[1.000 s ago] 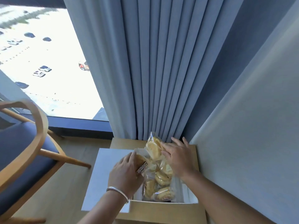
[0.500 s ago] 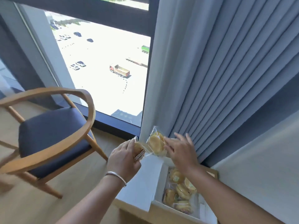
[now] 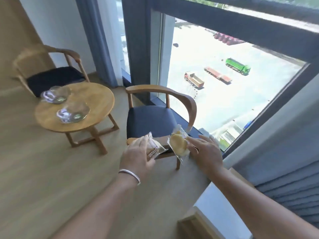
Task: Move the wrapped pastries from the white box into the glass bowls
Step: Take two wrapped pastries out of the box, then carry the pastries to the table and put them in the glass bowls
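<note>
Two wrapped pastries are in transit, one per hand: the left hand [image 3: 138, 153] grips a pastry [image 3: 153, 149] with curled fingers, and the right hand [image 3: 206, 152] pinches the second pastry [image 3: 178, 145] by its wrapper. Both are held level over the floor, well apart from the glass bowls [image 3: 73, 112] waiting on the round bench [image 3: 101, 100], evidently for delivery there.

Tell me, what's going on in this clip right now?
A person holds one wrapped pastry in each hand: the left hand grips a labelled pastry, the right hand pinches another. Two glass bowls stand on the round wooden table ahead, with no pastry visible in them yet.
</note>
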